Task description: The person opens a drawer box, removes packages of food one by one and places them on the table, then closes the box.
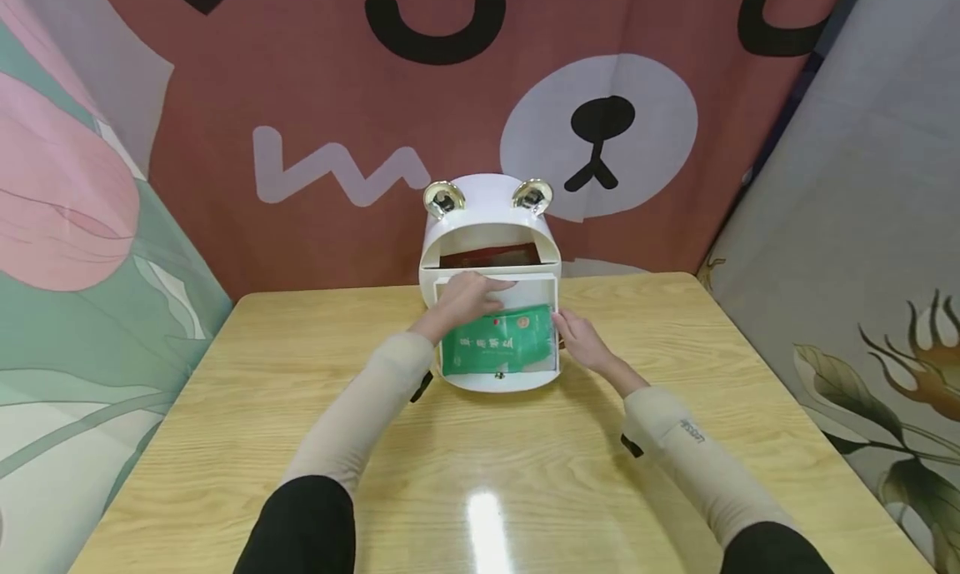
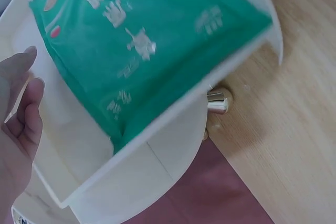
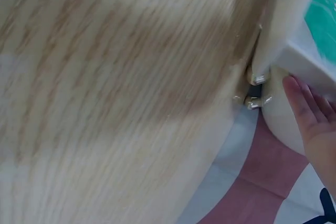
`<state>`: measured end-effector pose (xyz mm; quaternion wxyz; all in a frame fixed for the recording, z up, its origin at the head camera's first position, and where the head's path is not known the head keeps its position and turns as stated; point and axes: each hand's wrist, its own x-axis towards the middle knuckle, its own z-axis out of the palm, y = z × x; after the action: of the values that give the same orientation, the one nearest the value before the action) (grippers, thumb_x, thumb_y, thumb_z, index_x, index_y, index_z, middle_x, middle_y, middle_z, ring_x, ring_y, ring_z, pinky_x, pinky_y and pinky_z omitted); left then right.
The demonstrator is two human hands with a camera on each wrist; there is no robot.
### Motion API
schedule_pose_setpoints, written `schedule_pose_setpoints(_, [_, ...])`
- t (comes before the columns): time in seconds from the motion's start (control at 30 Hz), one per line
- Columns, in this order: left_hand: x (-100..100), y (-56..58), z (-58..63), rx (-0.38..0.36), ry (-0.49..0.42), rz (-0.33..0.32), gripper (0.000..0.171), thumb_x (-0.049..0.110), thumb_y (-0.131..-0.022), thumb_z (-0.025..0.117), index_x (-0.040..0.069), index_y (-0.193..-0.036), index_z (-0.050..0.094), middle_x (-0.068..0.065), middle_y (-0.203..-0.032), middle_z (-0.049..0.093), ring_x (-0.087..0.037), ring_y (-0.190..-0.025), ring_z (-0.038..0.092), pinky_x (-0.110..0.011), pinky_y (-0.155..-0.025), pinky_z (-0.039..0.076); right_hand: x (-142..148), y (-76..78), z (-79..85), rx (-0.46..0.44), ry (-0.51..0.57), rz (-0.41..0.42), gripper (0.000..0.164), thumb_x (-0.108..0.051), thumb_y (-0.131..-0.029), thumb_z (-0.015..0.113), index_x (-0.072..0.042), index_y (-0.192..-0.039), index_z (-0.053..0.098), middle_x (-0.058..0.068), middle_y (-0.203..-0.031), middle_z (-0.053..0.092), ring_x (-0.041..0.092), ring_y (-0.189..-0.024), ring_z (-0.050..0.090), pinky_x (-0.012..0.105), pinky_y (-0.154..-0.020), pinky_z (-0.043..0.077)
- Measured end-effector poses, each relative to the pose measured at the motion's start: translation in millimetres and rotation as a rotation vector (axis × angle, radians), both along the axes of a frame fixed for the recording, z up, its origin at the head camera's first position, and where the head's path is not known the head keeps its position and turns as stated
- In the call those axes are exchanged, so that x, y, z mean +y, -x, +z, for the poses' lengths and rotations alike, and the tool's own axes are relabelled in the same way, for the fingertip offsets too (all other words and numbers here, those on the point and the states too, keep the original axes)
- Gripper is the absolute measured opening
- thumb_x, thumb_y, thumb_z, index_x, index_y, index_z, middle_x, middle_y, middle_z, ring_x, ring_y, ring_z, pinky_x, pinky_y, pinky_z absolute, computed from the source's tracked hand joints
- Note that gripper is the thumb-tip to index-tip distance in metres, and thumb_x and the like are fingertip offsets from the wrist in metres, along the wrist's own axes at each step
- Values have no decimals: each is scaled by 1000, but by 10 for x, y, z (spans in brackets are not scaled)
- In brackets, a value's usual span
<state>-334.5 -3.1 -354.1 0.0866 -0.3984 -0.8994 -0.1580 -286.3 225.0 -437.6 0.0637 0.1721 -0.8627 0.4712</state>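
A white frog-shaped storage box (image 1: 491, 192) stands on the table with its drawer (image 1: 557, 295) pulled out towards me. In the drawer lies a green packet (image 1: 491, 345) with pale printed characters, close to the front wall. My left hand (image 1: 468, 297) is over the rear part of the drawer, index finger extended and the other fingers loosely bent. In the left wrist view, nothing shows between that hand's thumb and fingers, beside the packet (image 2: 142, 40). My right hand (image 3: 317, 124) holds the drawer's right side, its fingers against the outside and the thumb at the rim.
Dark reddish-brown items (image 1: 491, 256) lie in the box's upper opening. Gold-coloured round eyes (image 1: 444, 199) top the box, and small gold feet (image 3: 255, 77) show beneath it. The wooden table (image 1: 300, 366) meets a bear-print cloth (image 1: 322, 241) behind; patterned cloths hang at both sides.
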Motion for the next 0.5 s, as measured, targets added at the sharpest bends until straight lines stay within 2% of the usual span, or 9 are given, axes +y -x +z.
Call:
schedule_pose_setpoints(0.1, [-17,-9,9,6,0,19,42,26,-81,67,23,-121,56,-3,-57,58,-8,-43,30,-23,-43,29,-40,-8,23,74,-22,-61,34,-18,-99,32,10,-97,52,13,-70,56,21,-58,55,37,-53,49])
schedule_pose_setpoints(0.2, [-31,-21,17,8,-2,24,43,26,-81,66,23,-123,55,1,-49,49,-8,-43,29,-23,-42,27,-90,-31,52,155,-60,-105,35,-17,-98,33,9,-92,54,10,-66,54,22,-57,52,34,-52,45])
schedule_pose_setpoints(0.27, [-34,-34,28,-3,-5,18,44,26,-82,65,23,-124,54,1,-49,49,-9,-44,30,-23,-43,28,-116,-55,71,192,-80,-129,35,-16,-98,33,10,-88,55,10,-65,54,23,-59,52,35,-54,45])
schedule_pose_setpoints(0.4, [-26,-55,78,-6,2,4,43,28,-83,64,24,-125,53,-2,-68,63,-9,-49,39,-23,-47,35,-155,-93,123,221,-100,-171,36,-14,-98,34,8,-82,57,10,-63,53,24,-59,52,37,-56,45])
schedule_pose_setpoints(0.5, [-24,-67,152,-5,6,20,44,31,-83,63,24,-125,52,-3,-81,67,-10,-57,47,-23,-55,41,-186,-106,200,203,-81,-190,37,-16,-98,34,4,-74,55,7,-59,49,21,-56,49,35,-54,43])
